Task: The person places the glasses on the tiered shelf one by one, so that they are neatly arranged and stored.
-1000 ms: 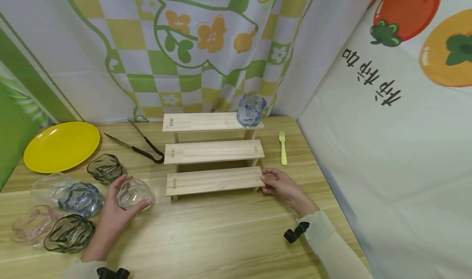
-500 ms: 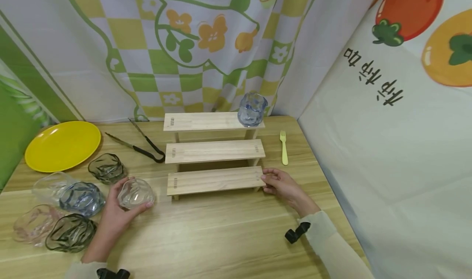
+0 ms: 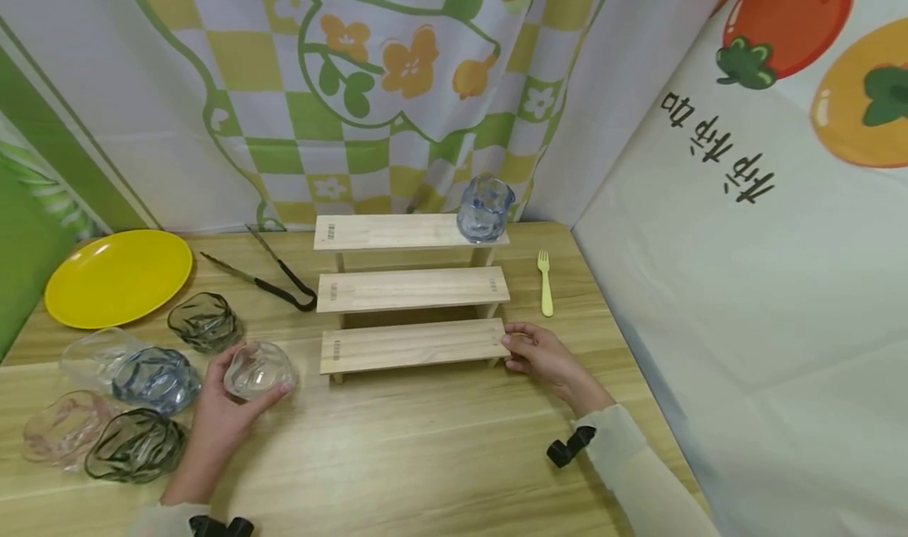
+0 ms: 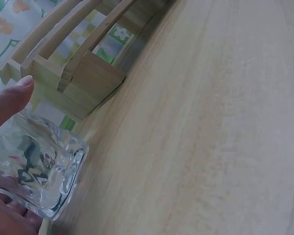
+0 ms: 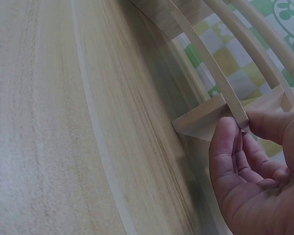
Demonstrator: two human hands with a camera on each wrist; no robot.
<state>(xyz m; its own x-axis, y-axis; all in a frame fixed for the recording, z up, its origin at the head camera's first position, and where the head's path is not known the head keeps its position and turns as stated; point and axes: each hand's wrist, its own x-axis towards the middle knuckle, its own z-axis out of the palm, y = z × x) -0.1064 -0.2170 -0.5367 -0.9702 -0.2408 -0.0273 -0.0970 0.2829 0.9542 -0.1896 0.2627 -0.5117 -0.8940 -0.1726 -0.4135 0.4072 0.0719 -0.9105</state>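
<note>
My left hand [image 3: 221,419] grips a clear glass [image 3: 259,371], thumb on its near side and fingers around the far side. In the left wrist view the clear glass [image 4: 36,161] is close over the table, left of the shelf's end. My right hand [image 3: 549,367] pinches the right end of the lowest board of a three-step wooden shelf [image 3: 414,346]. The right wrist view has thumb and fingertips of the right hand [image 5: 257,166] meeting on that board's corner. A blue glass [image 3: 485,210] stands on the top step at the right.
Left of my left hand are a dark glass [image 3: 206,322], another blue glass [image 3: 156,381], a pink glass [image 3: 67,430], a second clear glass [image 3: 92,356] and a green-grey glass [image 3: 135,446]. Behind them lie a yellow plate [image 3: 119,278] and tongs [image 3: 266,285]. A yellow fork [image 3: 545,285] lies right of the shelf.
</note>
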